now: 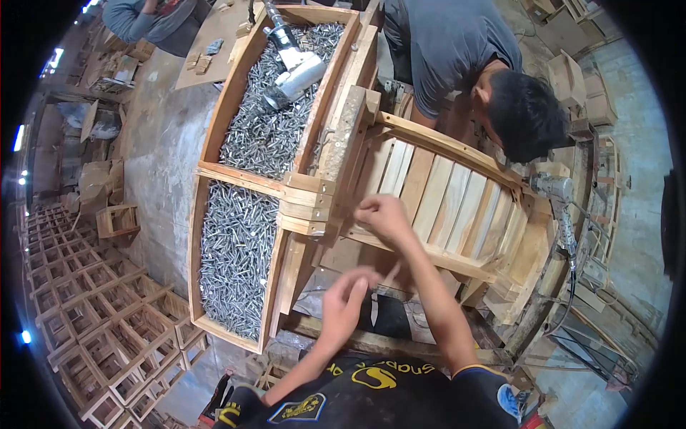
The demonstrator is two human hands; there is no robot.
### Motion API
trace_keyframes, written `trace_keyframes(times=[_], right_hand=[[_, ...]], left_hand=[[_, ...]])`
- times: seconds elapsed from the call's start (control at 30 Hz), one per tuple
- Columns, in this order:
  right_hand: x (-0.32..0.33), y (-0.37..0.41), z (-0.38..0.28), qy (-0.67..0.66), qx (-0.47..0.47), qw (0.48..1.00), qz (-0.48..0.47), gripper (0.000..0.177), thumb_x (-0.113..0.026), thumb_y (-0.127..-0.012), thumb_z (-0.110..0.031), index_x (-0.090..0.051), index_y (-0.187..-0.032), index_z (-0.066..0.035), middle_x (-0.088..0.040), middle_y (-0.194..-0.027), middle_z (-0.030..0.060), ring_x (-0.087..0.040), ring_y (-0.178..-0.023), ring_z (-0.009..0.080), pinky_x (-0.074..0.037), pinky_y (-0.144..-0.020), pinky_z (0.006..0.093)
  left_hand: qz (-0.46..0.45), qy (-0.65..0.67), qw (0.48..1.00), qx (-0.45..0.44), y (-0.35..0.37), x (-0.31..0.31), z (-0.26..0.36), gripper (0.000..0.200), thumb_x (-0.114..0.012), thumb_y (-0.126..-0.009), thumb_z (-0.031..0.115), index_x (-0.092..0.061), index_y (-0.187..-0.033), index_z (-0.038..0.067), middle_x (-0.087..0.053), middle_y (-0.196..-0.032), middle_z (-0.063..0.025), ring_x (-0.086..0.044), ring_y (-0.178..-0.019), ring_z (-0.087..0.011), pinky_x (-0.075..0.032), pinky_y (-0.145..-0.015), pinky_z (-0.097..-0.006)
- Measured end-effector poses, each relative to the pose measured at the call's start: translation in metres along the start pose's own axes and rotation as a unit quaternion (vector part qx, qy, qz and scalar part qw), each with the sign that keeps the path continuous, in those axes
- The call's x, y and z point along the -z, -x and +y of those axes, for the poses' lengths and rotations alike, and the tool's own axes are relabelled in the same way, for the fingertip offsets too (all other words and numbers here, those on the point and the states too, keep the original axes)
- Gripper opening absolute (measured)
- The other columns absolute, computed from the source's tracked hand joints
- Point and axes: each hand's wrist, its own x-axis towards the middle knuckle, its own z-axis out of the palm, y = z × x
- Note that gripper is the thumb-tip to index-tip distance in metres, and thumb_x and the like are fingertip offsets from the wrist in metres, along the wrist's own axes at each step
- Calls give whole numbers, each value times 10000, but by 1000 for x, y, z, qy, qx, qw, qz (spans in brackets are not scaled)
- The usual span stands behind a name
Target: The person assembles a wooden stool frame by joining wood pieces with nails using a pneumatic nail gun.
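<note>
My right hand (386, 219) is over the near left corner of a slatted wooden frame (437, 193). Its fingers are curled together; anything pinched in them is too small to make out. Lower and to the left, my left hand (341, 309) hovers between the screw bin and the frame, fingers stretched out and somewhat blurred, thumb raised. No object shows in it. The frame lies on a work stand, its pale and brown slats side by side. Left of my hands, a long wooden bin (270, 314) holds many loose metal screws (236, 261) in two compartments.
A power driver (296, 77) rests on the screws in the far compartment. Another tool (554, 187) with a hose lies right of the frame. Across from me a person in a grey shirt (457, 50) bends over the frame. Stacked wooden frames (107, 314) stand at left.
</note>
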Motion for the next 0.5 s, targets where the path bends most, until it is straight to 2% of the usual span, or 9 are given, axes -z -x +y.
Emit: trace_keyframes(times=[0.07, 0.17, 0.2, 0.23, 0.27, 0.33, 0.4, 0.5], right_hand=[[-19, 2, -13, 106, 17, 993, 42, 156, -645, -732, -134, -624, -747, 20, -645, -806, 232, -612, -792, 411, -504, -750, 467], [-27, -1, -7, 200, 97, 972, 78, 146, -614, -742, -133, -620, -735, 13, -646, -822, 235, -617, -811, 403, -500, -758, 485], [-24, -8, 1, 207, 130, 969, 40, 149, -626, -763, -155, -655, -764, -8, -654, -832, 227, -625, -815, 409, -509, -752, 485], [-20, -10, -3, 219, 123, 968, 4, 160, -636, -769, -170, -665, -776, -13, -656, -832, 226, -629, -818, 407, -512, -751, 482], [-17, -12, -9, 229, 117, 966, -30, 170, -647, -774, -186, -675, -787, -18, -658, -832, 225, -633, -820, 406, -514, -750, 480], [-12, -16, -17, 245, 75, 963, -85, 228, -689, -784, -259, -703, -833, -36, -663, -838, 220, -641, -852, 395, -519, -753, 472], [-16, -20, -8, 224, 90, 968, -64, 241, -702, -773, -273, -702, -827, -38, -663, -828, 217, -641, -847, 395, -519, -751, 474], [-9, -5, -14, 151, 48, 987, -6, 316, -723, -775, -316, -684, -851, -12, -661, -841, 224, -638, -838, 395, -512, -746, 454]], left_hand=[[8, -17, 1000, -18, 26, 16, 27, 222, -532, -967, 123, -649, -1052, -46, -700, -989, -107, -648, -952, -161, -496, -867, -297], [77, -149, 980, -109, 33, 59, 81, 152, -555, -904, 31, -683, -976, -11, -705, -925, -103, -662, -847, -164, -510, -796, -279], [107, -225, 958, -141, 24, 75, 105, 150, -552, -904, 30, -684, -961, -11, -706, -902, -93, -660, -827, -159, -505, -782, -277], [136, -308, 922, -192, 10, 96, 120, 135, -568, -904, 44, -685, -946, -9, -705, -893, -92, -651, -817, -142, -499, -762, -272], [149, -331, 905, -221, -10, 114, 138, 130, -587, -902, 67, -677, -945, -16, -702, -881, -95, -646, -803, -137, -496, -744, -276], [195, -424, 845, -262, -57, 137, 169, 162, -606, -899, 116, -664, -957, -24, -687, -840, -120, -653, -741, -198, -496, -727, -283], [150, -429, 840, -298, -110, 147, 188, 227, -625, -896, 190, -658, -957, -26, -675, -901, -148, -653, -832, -255, -504, -777, -342], [-32, -637, 720, -274, -188, 170, 187, 373, -646, -878, 327, -637, -1028, -15, -653, -985, -185, -616, -987, -317, -490, -860, -427]])
